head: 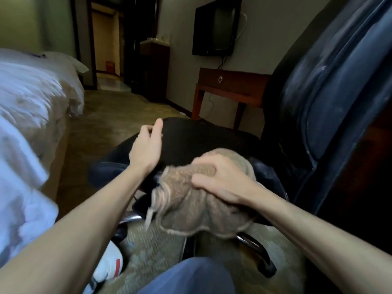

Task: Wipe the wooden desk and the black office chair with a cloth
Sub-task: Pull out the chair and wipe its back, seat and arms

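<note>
Blue-trousered knee [191, 276] sits lowest in view, with the black chair [191, 141] just beyond it. The brown cloth [197, 209] lies bunched on the seat's near edge, and much of it hangs over. The chair could roll or swivel away under a hard push, or the loose cloth could slide off. The right hand [222, 179] lies palm-down, fingers curled into the cloth's folds. The left hand [146, 149] rests on the seat further out, fingers loosely bent, holding nothing. The wooden table [231, 83] stands well apart by the wall.
</note>
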